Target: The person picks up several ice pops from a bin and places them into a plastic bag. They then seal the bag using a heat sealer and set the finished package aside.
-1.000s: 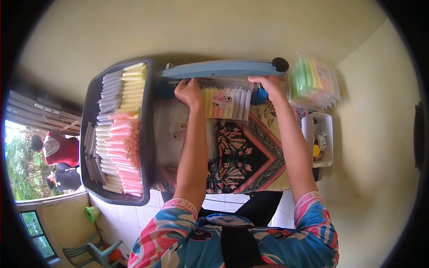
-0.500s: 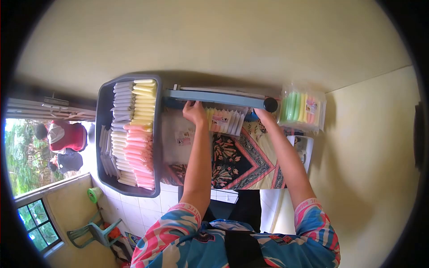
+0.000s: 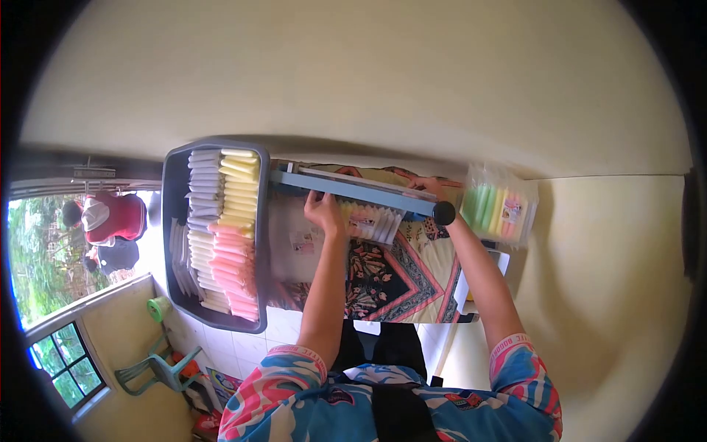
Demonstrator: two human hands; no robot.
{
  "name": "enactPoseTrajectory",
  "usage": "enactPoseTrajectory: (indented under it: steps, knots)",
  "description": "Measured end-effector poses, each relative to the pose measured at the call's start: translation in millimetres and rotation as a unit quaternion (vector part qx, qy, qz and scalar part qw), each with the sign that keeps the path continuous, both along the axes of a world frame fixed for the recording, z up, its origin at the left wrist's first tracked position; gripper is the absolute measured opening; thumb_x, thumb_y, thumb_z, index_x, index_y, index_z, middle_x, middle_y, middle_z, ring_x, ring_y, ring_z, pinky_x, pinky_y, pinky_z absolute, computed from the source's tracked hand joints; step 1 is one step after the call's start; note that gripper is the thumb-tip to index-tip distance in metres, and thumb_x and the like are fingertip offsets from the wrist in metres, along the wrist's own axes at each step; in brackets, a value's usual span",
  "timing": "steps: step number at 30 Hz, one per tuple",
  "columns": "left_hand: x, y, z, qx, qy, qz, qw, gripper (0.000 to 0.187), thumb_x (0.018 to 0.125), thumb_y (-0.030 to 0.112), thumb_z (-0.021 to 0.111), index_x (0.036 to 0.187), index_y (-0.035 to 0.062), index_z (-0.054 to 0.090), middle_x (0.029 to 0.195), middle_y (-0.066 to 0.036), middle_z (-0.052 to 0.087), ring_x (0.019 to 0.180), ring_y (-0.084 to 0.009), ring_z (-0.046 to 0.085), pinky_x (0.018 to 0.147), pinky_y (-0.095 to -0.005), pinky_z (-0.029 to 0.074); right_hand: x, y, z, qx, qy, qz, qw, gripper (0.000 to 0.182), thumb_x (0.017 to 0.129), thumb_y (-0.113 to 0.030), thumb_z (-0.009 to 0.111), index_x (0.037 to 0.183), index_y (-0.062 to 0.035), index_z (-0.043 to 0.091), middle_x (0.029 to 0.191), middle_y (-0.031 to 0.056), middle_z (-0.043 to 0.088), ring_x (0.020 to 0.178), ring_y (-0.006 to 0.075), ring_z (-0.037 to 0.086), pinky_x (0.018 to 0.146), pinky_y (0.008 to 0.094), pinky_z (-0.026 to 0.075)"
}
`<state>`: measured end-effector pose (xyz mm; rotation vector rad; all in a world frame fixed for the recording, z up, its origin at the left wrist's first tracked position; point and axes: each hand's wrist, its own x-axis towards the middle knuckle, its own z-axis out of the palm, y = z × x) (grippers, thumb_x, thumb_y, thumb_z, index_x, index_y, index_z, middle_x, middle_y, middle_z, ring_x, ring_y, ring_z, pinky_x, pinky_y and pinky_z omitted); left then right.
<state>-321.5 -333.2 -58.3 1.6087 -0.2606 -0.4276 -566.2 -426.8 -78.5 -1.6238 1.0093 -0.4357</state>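
Note:
A heat sealer with a long blue arm (image 3: 361,191) and a round black knob (image 3: 443,214) lies across the table. On its near side is a clear plastic bag (image 3: 375,221) of slim yellow, pink and pale packets with a printed label. My left hand (image 3: 324,214) is closed in a pinch at the bag's upper left edge, its fingertips against the sealer arm. My right hand (image 3: 429,188) reaches past the knob to the far side of the arm; its fingers are partly hidden. Left of the bag lie flat clear bags (image 3: 294,254) with a label.
A grey tub (image 3: 264,221) at left holds rows of grey, yellow, cream and pink packets. A filled bag (image 3: 501,206) stands at right by the wall. Patterned cloth (image 3: 398,276) covers the table. A green chair (image 3: 158,368) and two people (image 3: 114,217) are at far left.
My right hand has moved from the near side of the sealer arm to its far side. The arm's knob end sits lower in view. My left hand stays at the bag's edge.

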Motion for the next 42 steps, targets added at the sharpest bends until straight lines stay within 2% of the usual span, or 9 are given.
enactPoseTrajectory:
  steps: [2, 11, 14, 15, 18, 20, 27, 34, 42]
  knots:
    - [-2, 0, 22, 0.092, -0.007, -0.016, 0.996, 0.02, 0.075, -0.001, 0.065, 0.092, -0.0111, 0.065, 0.083, -0.007, 0.067, 0.072, -0.0087, 0.055, 0.066, -0.0225, 0.045, 3, -6, 15, 0.035, 0.016, 0.004, 0.999, 0.025, 0.07, -0.024, 0.073, 0.079, -0.0017, 0.067, 0.068, 0.0029, 0.063, 0.063, 0.0082, 0.058, 0.059, 0.0252, 0.046]
    - [-7, -1, 11, 0.0, 0.043, 0.014, 0.999, 0.017, 0.076, -0.004, 0.063, 0.092, -0.0101, 0.065, 0.086, -0.007, 0.066, 0.073, -0.0098, 0.057, 0.068, -0.0223, 0.046, 26, -35, 58, 0.093, 0.214, 0.13, 0.964, 0.03, 0.062, -0.019, 0.077, 0.084, -0.0016, 0.067, 0.078, 0.0102, 0.067, 0.076, 0.0196, 0.063, 0.067, 0.0325, 0.047]
    - [-5, -2, 22, 0.028, 0.042, -0.001, 0.999, 0.017, 0.076, -0.006, 0.062, 0.093, -0.0102, 0.064, 0.086, -0.007, 0.066, 0.073, -0.0098, 0.057, 0.068, -0.0218, 0.045, 33, -48, 59, 0.065, 0.239, 0.233, 0.94, 0.044, 0.061, -0.021, 0.079, 0.098, -0.005, 0.065, 0.1, 0.0128, 0.065, 0.092, 0.0227, 0.061, 0.078, 0.0343, 0.047]
    - [-5, -4, 23, 0.02, 0.054, 0.001, 0.998, 0.018, 0.076, -0.006, 0.062, 0.093, -0.01, 0.064, 0.086, -0.007, 0.066, 0.073, -0.0098, 0.057, 0.068, -0.0216, 0.045, 37, -50, 61, -0.004, 0.186, 0.267, 0.946, 0.067, 0.059, -0.024, 0.081, 0.12, -0.0141, 0.057, 0.127, 0.0132, 0.052, 0.113, 0.0257, 0.052, 0.091, 0.0355, 0.042]
    - [-7, -6, 28, -0.007, 0.076, 0.009, 0.997, 0.017, 0.076, -0.005, 0.063, 0.093, -0.0091, 0.065, 0.086, -0.008, 0.066, 0.074, -0.0099, 0.057, 0.068, -0.022, 0.045, 49, -50, 80, -0.007, 0.074, 0.297, 0.952, 0.072, 0.068, -0.03, 0.075, 0.133, -0.0223, 0.045, 0.14, 0.0113, 0.038, 0.126, 0.0287, 0.04, 0.102, 0.037, 0.036]
    - [-9, -7, 28, -0.03, 0.079, 0.009, 0.996, 0.015, 0.076, -0.005, 0.063, 0.091, -0.0085, 0.065, 0.085, -0.007, 0.066, 0.075, -0.0103, 0.057, 0.07, -0.0228, 0.045, 70, -48, 104, 0.067, 0.155, 0.292, 0.942, 0.066, 0.077, -0.03, 0.066, 0.137, -0.0244, 0.039, 0.143, 0.0109, 0.033, 0.13, 0.0299, 0.034, 0.105, 0.0387, 0.033]
    - [-6, -7, 24, 0.081, -0.002, 0.055, 0.995, 0.032, 0.072, -0.001, 0.07, 0.098, -0.0039, 0.052, 0.094, -0.008, 0.06, 0.083, -0.0124, 0.055, 0.076, -0.0246, 0.044, 83, -60, 82, -0.143, 0.201, 0.482, 0.841, 0.041, 0.093, -0.03, 0.04, 0.133, -0.0302, 0.044, 0.148, 0.0099, 0.025, 0.131, 0.033, 0.032, 0.106, 0.0393, 0.032]
    - [-2, -8, 23, 0.045, 0.033, 0.036, 0.998, 0.032, 0.072, 0.001, 0.07, 0.098, -0.0031, 0.052, 0.092, -0.008, 0.06, 0.082, -0.0136, 0.055, 0.077, -0.025, 0.044, 103, -69, 64, -0.045, 0.242, 0.513, 0.823, 0.049, 0.084, -0.015, 0.048, 0.131, -0.0289, 0.046, 0.149, 0.009, 0.02, 0.124, 0.0351, 0.04, 0.1, 0.0412, 0.039]
    - [0, -5, 20, 0.05, 0.031, 0.02, 0.998, 0.034, 0.074, 0.002, 0.068, 0.104, -0.0046, 0.055, 0.095, -0.008, 0.062, 0.083, -0.013, 0.056, 0.077, -0.0239, 0.044, 110, -74, 76, -0.124, 0.229, 0.588, 0.765, 0.089, 0.061, -0.005, 0.07, 0.137, -0.0323, 0.036, 0.151, 0.0068, 0.015, 0.125, 0.0353, 0.04, 0.096, 0.044, 0.043]
